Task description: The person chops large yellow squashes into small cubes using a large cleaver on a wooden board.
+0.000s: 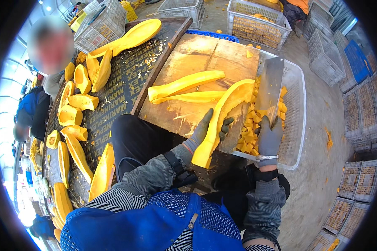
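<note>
My gloved left hand [204,128] grips a long curved strip of peeled pumpkin [220,117] at the near right edge of the wooden cutting board [188,116]. In my gloved right hand [269,135] is the wooden handle of a cleaver [270,84]. Its broad blade stands over a white plastic crate [297,125], apart from the strip. Orange pumpkin cubes [248,131] lie in the crate, beside the board's right edge. Two more pumpkin strips, an upper one [188,82] and a lower one [191,98], rest on the board. A small pumpkin piece [249,54] sits near its far corner.
Left of the board, a dark printed panel table [119,84] bears several pumpkin pieces [81,78] and scattered seeds. Crates with cut pumpkin [257,28] stand beyond the board and are stacked at right [361,182]. Other people [34,109] are at the left.
</note>
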